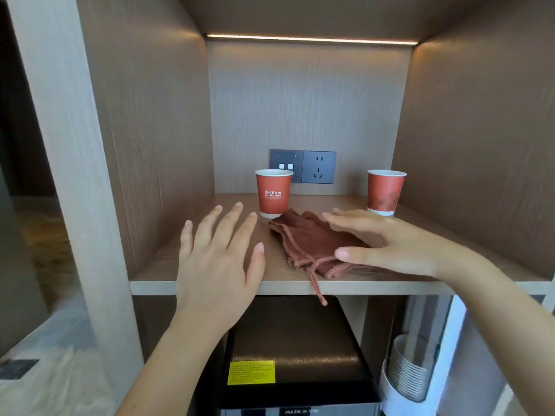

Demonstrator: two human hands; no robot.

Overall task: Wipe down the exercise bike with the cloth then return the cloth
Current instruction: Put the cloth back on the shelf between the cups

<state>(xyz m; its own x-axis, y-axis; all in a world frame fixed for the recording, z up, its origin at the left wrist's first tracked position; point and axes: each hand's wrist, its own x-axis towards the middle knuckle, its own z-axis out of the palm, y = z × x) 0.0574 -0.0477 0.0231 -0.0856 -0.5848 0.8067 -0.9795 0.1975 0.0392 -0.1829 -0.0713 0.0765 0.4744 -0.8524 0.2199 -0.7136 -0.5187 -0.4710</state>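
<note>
Well, cloth (312,244) prob. soft & light; I'd pinch the bunched middle. Right hand (399,241) over it, left hand (216,256) to its left, both spread, empty.

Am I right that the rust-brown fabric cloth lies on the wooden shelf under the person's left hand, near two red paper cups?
Not quite: the head view shows the right hand over the rust-brown fabric cloth; the left hand is beside it. The rest stands.

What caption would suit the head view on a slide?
Open left hand beside and right hand over the brown cloth on a wooden shelf, near two red cups.
</note>
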